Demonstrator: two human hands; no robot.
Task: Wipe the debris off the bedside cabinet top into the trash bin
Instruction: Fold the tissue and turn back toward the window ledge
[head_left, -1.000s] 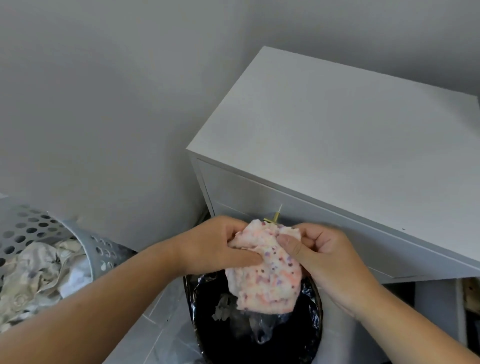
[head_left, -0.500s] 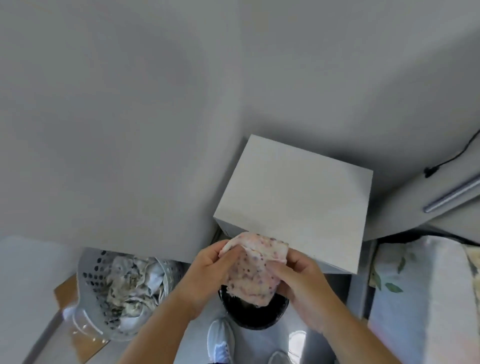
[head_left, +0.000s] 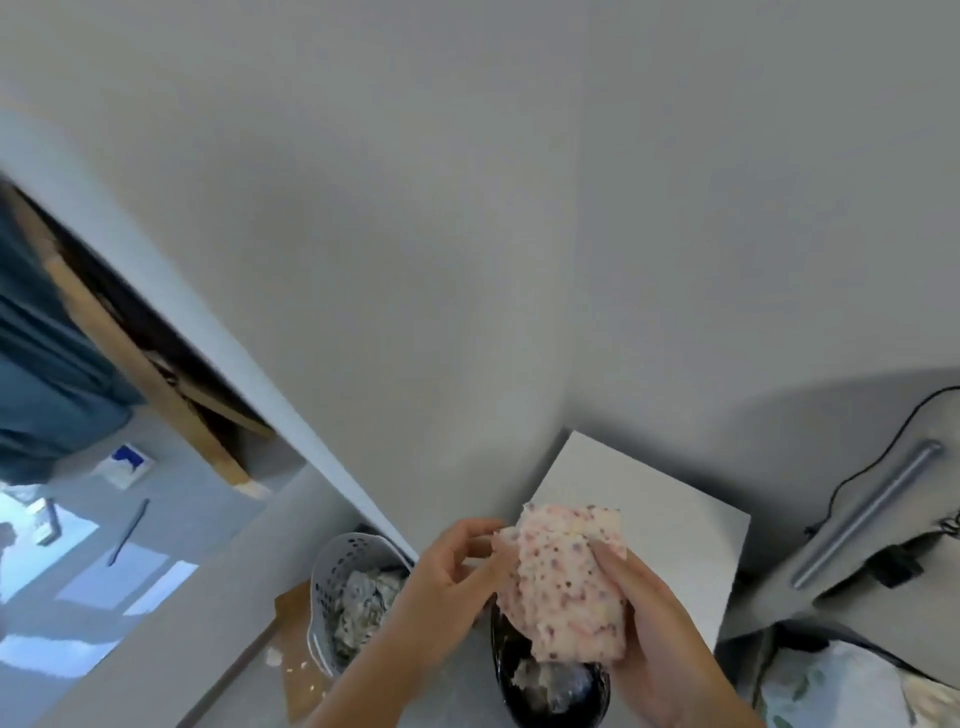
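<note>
A pink, speckled cloth (head_left: 566, 582) is held up between both hands, above the black-lined trash bin (head_left: 587, 701) on the floor. My left hand (head_left: 447, 571) pinches the cloth's left edge. My right hand (head_left: 654, 618) grips its right side with the thumb on top. The white bedside cabinet top (head_left: 670, 525) lies just behind the cloth, and I see no debris on the part that shows. Pale scraps lie inside the bin.
A grey perforated laundry basket (head_left: 332, 566) full of fabric stands left of the bin, against a white wall. At the right are a bed with a leaf-print cover (head_left: 831, 686), a grey bar (head_left: 867, 514) and black cables. A doorway opens at the far left.
The view has pulled back and swung upward, so the cabinet and bin look much smaller. Both hands have kept hold of the cloth over the bin, raising it slightly.
</note>
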